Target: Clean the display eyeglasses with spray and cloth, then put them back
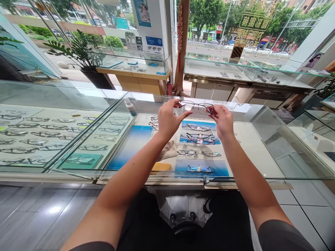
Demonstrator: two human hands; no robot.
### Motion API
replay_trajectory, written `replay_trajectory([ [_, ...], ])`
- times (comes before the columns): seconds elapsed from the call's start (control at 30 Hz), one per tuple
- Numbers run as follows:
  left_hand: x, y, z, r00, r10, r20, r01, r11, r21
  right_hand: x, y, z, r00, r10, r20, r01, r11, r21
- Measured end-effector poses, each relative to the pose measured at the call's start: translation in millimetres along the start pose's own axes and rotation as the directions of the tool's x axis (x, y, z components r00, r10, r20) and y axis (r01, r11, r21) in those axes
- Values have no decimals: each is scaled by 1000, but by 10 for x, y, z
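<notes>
Both of my hands hold up a pair of thin metal-framed glasses [198, 106] above the glass display counter [272, 146]. My left hand [167, 120] pinches the left end of the frame, thumb under the left lens. My right hand [223, 121] grips the right end near the hinge. The lenses are clear and face away from me. Under the counter glass, below my hands, lie several more pairs of glasses [199, 138] on blue mats.
A small spray bottle [130, 106] stands on the counter left of my hands. A cloth [167, 150] and a yellow pad [161, 167] lie inside the case. Another case of glasses [31, 136] runs to the left. More glass counters [235, 71] and a potted plant [86, 55] stand behind.
</notes>
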State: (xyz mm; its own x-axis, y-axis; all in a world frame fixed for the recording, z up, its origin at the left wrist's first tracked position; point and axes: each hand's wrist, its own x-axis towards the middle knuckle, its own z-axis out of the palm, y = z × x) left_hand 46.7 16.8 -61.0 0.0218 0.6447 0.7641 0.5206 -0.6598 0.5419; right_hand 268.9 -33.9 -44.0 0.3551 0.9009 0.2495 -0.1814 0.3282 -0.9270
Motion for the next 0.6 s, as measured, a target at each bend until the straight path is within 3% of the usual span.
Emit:
replay_trajectory([
  [0.13, 21, -9, -14, 999, -24, 33, 24, 1000, -4, -15, -30, 2, 998, -50, 25, 50, 999, -2],
  [0.4, 9, 25, -32, 996, -79, 41, 81, 996, -41, 4, -27, 3, 1000, -11, 20, 11, 1000, 11],
  [0.6, 79, 21, -111, 995, 96, -5, -96, 995, 4, 2, -70, -40, 993, -36, 111, 34, 999, 24],
])
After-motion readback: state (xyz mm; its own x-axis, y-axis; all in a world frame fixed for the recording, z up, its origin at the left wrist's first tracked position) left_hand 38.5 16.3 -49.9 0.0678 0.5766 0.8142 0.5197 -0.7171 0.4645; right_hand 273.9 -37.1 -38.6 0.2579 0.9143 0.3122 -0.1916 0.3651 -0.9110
